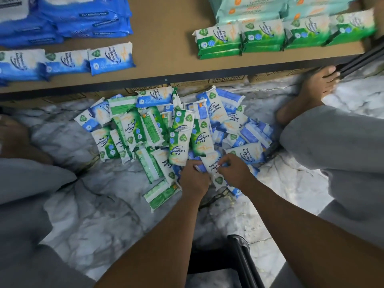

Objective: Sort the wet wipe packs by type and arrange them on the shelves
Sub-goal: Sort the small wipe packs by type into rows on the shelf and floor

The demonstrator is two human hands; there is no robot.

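left hand (pixel 194 178), right hand (pixel 234 173) both pinch blue fragrance-free pack (pixel 211 163) at near edge of mixed pile (pixel 133 127) on floor (pixel 116 204), below shelf (pixel 166 38). pack likely light, soft, squashy, film slick; take hold across long sides, full-hand wrap, not by crimped end seam

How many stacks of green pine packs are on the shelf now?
4, in a row at the shelf's right front: leftmost stack, second stack, third stack, rightmost stack. More may lie past the frame edge.
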